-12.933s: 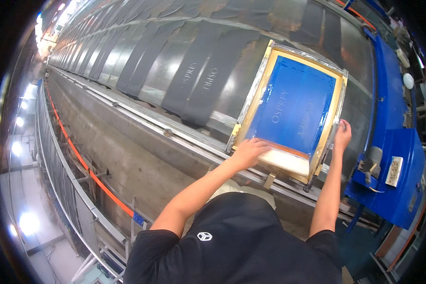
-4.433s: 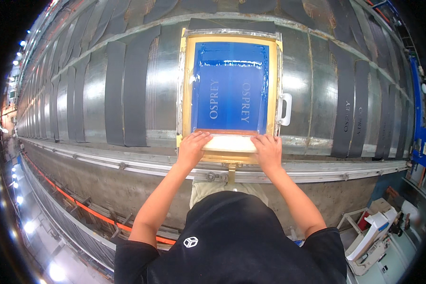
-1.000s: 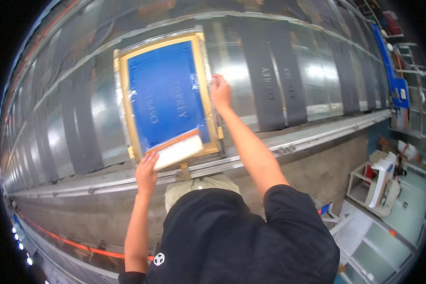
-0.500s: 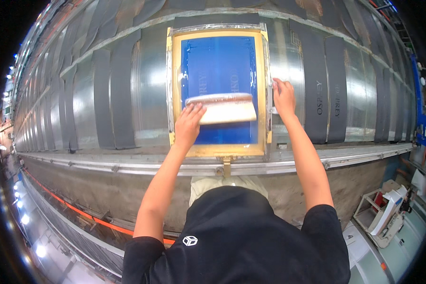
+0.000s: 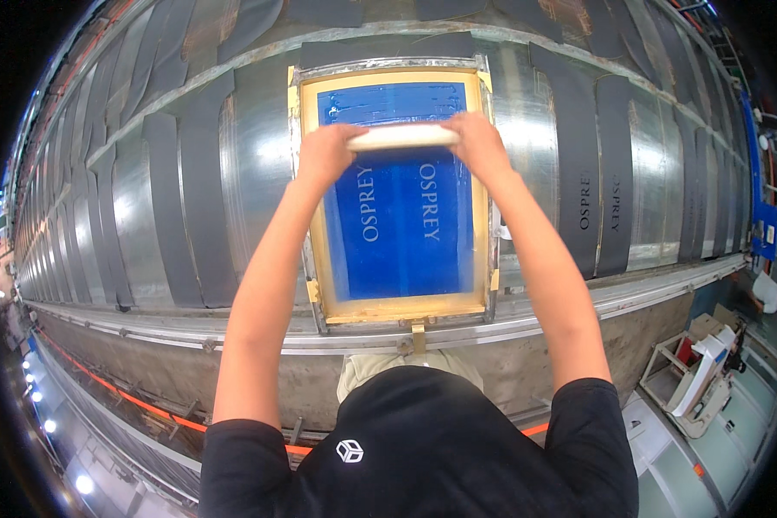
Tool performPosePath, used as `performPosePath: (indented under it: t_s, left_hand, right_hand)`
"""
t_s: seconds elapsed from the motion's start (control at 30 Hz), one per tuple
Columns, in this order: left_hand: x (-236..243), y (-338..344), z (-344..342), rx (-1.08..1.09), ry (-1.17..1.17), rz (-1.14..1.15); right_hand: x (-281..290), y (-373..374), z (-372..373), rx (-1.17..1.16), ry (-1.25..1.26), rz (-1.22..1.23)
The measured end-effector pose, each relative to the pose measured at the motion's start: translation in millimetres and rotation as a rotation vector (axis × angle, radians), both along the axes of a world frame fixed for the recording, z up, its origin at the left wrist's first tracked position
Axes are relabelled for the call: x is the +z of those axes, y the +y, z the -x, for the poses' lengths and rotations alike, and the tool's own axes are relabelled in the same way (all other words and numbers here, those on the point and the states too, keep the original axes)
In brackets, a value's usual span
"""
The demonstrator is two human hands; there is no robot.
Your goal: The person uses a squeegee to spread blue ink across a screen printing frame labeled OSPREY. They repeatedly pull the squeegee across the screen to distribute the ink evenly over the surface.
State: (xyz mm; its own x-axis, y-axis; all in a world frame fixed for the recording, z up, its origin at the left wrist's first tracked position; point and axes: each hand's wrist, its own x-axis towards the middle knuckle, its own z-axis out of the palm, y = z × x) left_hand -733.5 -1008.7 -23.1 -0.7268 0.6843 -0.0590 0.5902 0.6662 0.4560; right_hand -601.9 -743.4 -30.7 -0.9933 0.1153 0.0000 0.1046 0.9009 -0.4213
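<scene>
Both my hands grip a pale squeegee (image 5: 403, 137) across the far part of a blue printing screen (image 5: 397, 259). Its left end is in my left hand (image 5: 326, 155), fingers closed round it; my right hand (image 5: 480, 147) closes round the right end. The squeegee's lower edge is hidden, so I cannot tell how firmly it meets the mesh. Two columns of pale lettering show on the blue mesh on the near side of the squeegee. A yellow-edged frame (image 5: 406, 308) surrounds the screen and lies on the metal table.
Strips of dark grey material (image 5: 205, 186) lie on the shiny metal table (image 5: 259, 173) to the left. More dark strips (image 5: 576, 164), some printed, lie to the right. A metal rail (image 5: 233, 341) runs along the near edge. A cart (image 5: 695, 380) stands at the lower right.
My right hand has left the frame's right side and taken hold of the squeegee. The squeegee has moved to the far part of the screen, uncovering the lettering. My left hand moved with it.
</scene>
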Motion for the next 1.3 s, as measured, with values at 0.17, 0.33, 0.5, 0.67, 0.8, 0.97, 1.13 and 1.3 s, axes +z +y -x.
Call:
performPosePath:
  t_s: [0.17,0.33,0.5,0.67,0.8,0.97,1.13,1.3]
  left_hand:
    - [2.1,-49.1,-102.8,-0.002,-0.022,-0.09]
    - [-3.2,-108.7,-213.3,-0.023,0.005,-0.051]
    - [7.1,-114.7,-222.5,-0.017,0.043,-0.043]
    - [11.2,-45.1,-84.5,0.005,0.101,0.035]
    - [19.5,7.4,25.3,0.02,-0.005,0.129]
    - [13.0,25.2,49.7,0.017,-0.047,0.165]
    - [10.5,5.0,-15.0,0.008,-0.017,0.145]
    - [0.7,-63.8,-135.2,0.002,-0.037,-0.017]
  right_hand:
    - [-4.4,-55.2,-108.9,-0.031,0.084,0.123]
    - [-4.4,-108.4,-212.2,-0.022,0.038,0.207]
    - [13.6,-111.7,-215.8,0.028,0.024,0.075]
    - [15.5,-40.6,-83.3,0.018,0.033,-0.189]
    - [27.4,9.7,24.3,-0.017,-0.062,-0.252]
    - [15.5,20.6,51.7,-0.09,-0.163,-0.19]
    - [8.6,-7.8,-12.1,-0.074,-0.167,-0.212]
    - [-2.2,-66.5,-140.7,-0.027,0.078,-0.064]
